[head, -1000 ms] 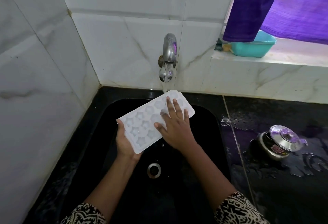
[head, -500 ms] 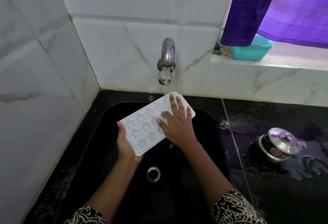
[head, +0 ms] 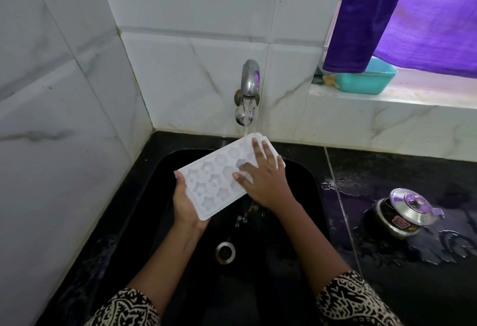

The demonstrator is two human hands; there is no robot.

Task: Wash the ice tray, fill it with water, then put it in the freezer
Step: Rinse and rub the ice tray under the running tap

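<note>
A white ice tray with star and flower moulds is held tilted over the black sink, its far end under the running steel tap. My left hand grips the tray's near left edge from below. My right hand lies flat on the tray's right half, fingers spread over the moulds. Water drips off the tray toward the drain.
White marble tiles close off the left and back. A wet black counter on the right carries a small steel pot with a lid. On the window ledge stands a teal tub behind a purple curtain.
My right hand has slid a little across the tray's top, toward the tap end. The tray stays in my left hand under the stream.
</note>
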